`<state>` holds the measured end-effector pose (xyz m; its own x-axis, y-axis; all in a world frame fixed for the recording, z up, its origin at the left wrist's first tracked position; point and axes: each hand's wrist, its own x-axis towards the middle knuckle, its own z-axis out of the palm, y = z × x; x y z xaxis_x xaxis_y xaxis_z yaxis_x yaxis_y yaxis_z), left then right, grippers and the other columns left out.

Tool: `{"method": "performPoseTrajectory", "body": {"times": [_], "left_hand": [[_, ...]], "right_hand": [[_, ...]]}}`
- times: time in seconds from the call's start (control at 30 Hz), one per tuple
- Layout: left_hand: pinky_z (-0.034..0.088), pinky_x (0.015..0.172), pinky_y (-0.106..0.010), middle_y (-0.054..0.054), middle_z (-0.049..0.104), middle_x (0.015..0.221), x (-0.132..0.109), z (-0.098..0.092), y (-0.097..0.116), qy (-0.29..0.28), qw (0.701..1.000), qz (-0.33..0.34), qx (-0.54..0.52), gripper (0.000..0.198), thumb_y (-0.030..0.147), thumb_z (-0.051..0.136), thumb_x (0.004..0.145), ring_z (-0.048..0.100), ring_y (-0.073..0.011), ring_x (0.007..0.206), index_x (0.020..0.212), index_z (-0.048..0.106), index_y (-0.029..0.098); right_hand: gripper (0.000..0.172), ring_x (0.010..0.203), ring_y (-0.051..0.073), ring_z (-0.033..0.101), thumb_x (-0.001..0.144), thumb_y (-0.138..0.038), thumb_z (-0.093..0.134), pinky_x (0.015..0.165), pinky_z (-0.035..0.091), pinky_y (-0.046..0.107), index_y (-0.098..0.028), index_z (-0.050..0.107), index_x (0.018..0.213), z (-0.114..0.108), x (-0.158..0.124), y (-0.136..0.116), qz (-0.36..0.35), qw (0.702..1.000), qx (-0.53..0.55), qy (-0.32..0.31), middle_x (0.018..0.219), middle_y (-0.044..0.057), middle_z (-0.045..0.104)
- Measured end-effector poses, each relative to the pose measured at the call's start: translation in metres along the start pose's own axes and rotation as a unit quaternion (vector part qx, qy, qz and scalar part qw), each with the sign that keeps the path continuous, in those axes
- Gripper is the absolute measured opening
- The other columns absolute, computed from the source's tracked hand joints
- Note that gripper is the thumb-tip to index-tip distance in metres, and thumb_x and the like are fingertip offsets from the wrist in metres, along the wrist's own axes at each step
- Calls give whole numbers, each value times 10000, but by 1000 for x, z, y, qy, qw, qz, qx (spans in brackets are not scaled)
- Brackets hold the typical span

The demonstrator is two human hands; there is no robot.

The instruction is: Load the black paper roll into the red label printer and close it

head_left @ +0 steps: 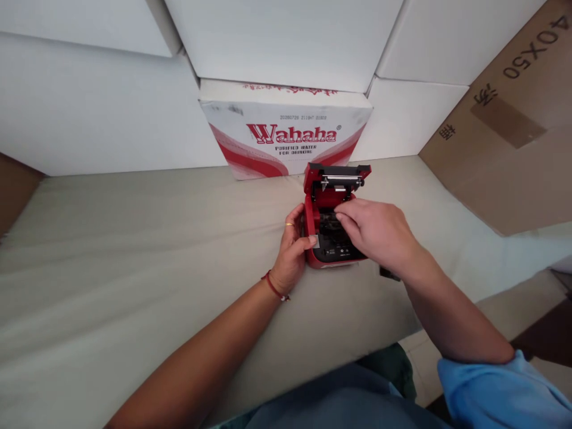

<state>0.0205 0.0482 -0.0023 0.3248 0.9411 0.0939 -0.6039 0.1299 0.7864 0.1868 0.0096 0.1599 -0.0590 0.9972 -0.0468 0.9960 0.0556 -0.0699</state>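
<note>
A small red and black label printer point(340, 253) sits on the cloth-covered table with its lid point(338, 179) raised, showing a roller bar inside the lid. My left hand point(292, 247) wraps round the printer's left side, its thumb on the front left corner over a small grey patch. My right hand point(373, 229) reaches over from the right, with thumb and fingertips pinched together inside the open compartment. Whatever the pinch may hold is too small to make out. A dark object point(389, 273) lies on the cloth beneath my right wrist, partly hidden.
Behind the printer stands a white and red water carton point(290, 128), against stacked white boxes point(286, 42). A large brown cardboard box point(504, 149) leans in at the right. Another brown edge point(18, 187) shows at the left. The table's front edge runs close to my body.
</note>
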Motion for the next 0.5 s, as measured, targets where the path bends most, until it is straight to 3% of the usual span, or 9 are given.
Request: {"method": "performPoseTrajectory", "body": {"times": [0.1,0.2,0.37,0.5], "left_hand": [[370,1401,-552,-71,649,1650,1,0,1,-3,1000,-3,-2,778,442,935,784,533,-363,1613,1500,656,321],[359,1413,-554,-66,650,1654,2,0,0,-2,1000,-7,-11,776,425,942,772,530,-358,1620,1488,662,321],[363,1408,-564,-72,640,1671,4,-4,-6,-13,1000,1,-6,797,448,952,763,526,-366,1630,1489,646,325],[379,1380,-556,-77,619,1684,6,-8,-12,-18,1000,9,14,820,476,933,791,516,-369,1629,1529,605,330]], "right_hand": [[364,1087,318,823,1113,-201,507,782,530,373,-248,831,1272,-8,29,-12,6,993,-72,-98,1270,117,878],[397,1159,334,815,1093,-128,487,844,562,381,-196,822,1295,-7,49,-22,-9,984,-99,-149,1318,169,861],[402,1175,359,819,1092,-116,463,917,592,411,-143,826,1262,1,62,-27,17,983,-105,-151,1253,223,859],[383,1171,381,819,1044,-145,558,864,587,411,-152,768,1364,8,59,-20,26,986,-100,-127,1284,221,851]]}}
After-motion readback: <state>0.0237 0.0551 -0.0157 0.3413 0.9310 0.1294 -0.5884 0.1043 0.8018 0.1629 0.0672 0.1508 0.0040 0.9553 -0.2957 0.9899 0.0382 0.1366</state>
